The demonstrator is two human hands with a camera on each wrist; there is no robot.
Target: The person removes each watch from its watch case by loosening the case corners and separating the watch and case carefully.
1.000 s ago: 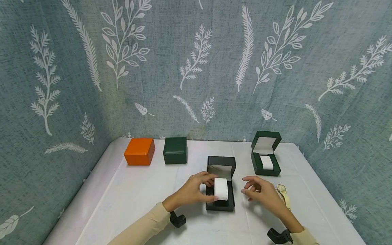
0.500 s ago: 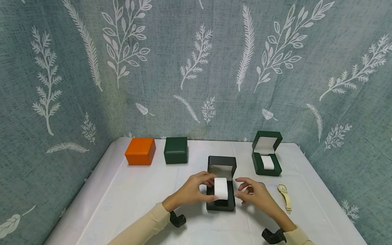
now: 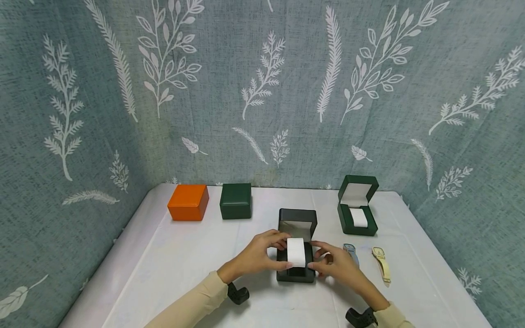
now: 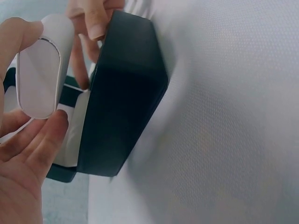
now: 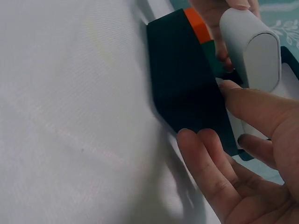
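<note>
A black watch box (image 3: 296, 275) stands with its lid up in front of me in the head view. My left hand (image 3: 262, 253) pinches a white watch cushion (image 3: 296, 253) between thumb and fingers. Its whole oval end shows above the box wall in the left wrist view, so the cushion (image 4: 39, 77) is raised out of the base. At the box's right wall is my right hand (image 3: 334, 264). In the right wrist view its thumb touches the rim of the box (image 5: 187, 79), and its other fingers curl by the outer wall.
Right of my right hand lie a blue-grey watch (image 3: 351, 253) and a gold watch (image 3: 381, 264). Behind them stands an open green box (image 3: 357, 230) with a white cushion (image 3: 358, 217). A closed orange box (image 3: 187, 202) and closed green box (image 3: 235, 201) stand back left.
My right hand has moved left from beside the gold watch to the black box's right wall, uncovering the blue-grey watch. The left hand and the cushion have stayed in place.
</note>
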